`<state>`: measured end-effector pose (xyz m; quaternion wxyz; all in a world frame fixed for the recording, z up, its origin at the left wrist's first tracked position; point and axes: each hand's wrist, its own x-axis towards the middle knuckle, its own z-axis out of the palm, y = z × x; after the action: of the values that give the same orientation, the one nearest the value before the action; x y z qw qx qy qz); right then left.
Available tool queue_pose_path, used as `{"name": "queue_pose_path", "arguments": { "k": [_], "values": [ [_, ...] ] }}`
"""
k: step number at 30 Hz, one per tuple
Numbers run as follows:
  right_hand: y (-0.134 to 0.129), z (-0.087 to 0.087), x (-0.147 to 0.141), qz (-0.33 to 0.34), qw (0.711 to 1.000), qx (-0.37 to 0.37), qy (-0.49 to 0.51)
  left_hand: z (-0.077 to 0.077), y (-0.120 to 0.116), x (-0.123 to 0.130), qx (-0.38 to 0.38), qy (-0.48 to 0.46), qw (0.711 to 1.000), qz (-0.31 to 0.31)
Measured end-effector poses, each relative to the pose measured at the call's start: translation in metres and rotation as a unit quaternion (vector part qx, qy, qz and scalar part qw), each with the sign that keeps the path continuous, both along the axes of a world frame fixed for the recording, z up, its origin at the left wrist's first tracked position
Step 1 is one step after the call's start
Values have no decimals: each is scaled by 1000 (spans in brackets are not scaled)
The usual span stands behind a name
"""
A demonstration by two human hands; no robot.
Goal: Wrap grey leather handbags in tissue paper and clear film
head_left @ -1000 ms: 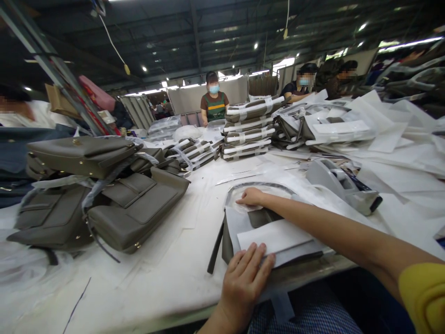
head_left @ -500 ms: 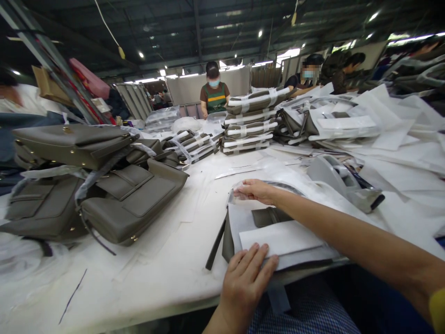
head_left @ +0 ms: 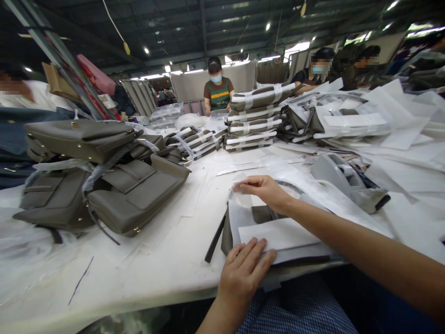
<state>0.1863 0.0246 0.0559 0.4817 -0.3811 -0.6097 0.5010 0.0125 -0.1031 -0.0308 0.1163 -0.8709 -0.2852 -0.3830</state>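
A dark olive-grey handbag (head_left: 227, 234) lies at the table's near edge, its front covered by a white sheet and a folded white paper strip (head_left: 280, 234). Its flap and strap show between the sheets. With fingers spread flat, my left hand (head_left: 241, 271) presses on the lower left of the paper and bag front. My right hand (head_left: 262, 189) pinches clear plastic film (head_left: 237, 197) at the bag's upper left, by the wrapped handle (head_left: 290, 186). The right forearm hides part of the bag. A loose dark strap end (head_left: 214, 239) sticks out on the left.
Several unwrapped handbags (head_left: 139, 195) are heaped on the left. A stack of padded, taped bags (head_left: 253, 123) stands at the back. A grey tape dispenser (head_left: 342, 178) sits right of my bag, before loose white sheets (head_left: 403, 171). Co-workers (head_left: 218, 90) are beyond the table.
The view has turned slightly, so most things sit a little farther right. My right hand's fingers have drawn closer together at the film. My left hand stays flat on the bag.
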Motion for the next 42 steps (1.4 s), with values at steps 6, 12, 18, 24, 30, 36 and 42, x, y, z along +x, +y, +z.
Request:
{"name": "queue_pose_path", "arguments": {
  "k": [6, 12, 18, 24, 30, 36, 42],
  "values": [
    [-79, -2, 11, 75, 940, 211, -256, 2, 0, -6, -41, 35, 998, -15],
    [-118, -29, 17, 78, 904, 325, -266, -14, 0, -6, -18, -70, 997, -25],
    [-135, -42, 23, 28, 885, 368, -283, -24, -2, -9, -48, -108, 993, -15],
    [-150, -56, 26, 11, 852, 416, -318, -28, -4, -7, -68, -144, 987, 3],
    [-147, -15, 35, 80, 889, 321, -315, -12, -3, -7, -95, -57, 994, -9],
    [-64, -18, 36, -36, 813, 211, -542, -16, -2, -8, -51, -23, 998, 7],
    [-8, -40, 12, 122, 781, 194, -581, -16, 3, -6, -33, -29, 999, -2]
  ]
}}
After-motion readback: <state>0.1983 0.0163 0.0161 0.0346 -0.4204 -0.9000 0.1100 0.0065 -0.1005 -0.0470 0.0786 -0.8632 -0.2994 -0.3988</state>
